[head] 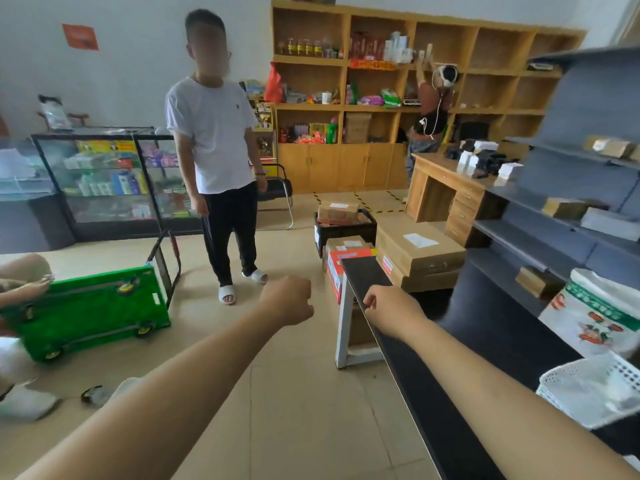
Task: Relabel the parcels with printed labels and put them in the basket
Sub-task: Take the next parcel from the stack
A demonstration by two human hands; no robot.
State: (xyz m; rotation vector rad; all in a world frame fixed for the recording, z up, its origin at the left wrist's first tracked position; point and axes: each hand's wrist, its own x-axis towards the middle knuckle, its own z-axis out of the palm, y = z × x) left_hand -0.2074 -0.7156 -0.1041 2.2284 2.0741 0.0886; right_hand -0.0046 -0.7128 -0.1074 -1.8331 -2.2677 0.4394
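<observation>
Both my arms reach forward at waist height. My left hand (289, 299) is a closed fist over the floor and holds nothing. My right hand (389, 308) is also closed, above the front edge of the black table (433, 403). Cardboard parcels lie on the floor beyond the table's far end: a large box with a white label (420, 249), a red and white box (337, 271), and a small labelled parcel (337, 209) on top of a black crate (346, 230). A white mesh basket (595, 389) sits on the table at the right.
A person in a white T-shirt (216, 140) stands ahead on the floor. A green cart (90, 310) lies tipped at the left, with another person's hand on it. Grey shelves with small boxes (561, 209) stand at the right. A wooden desk (446, 192) and a shelf wall are behind.
</observation>
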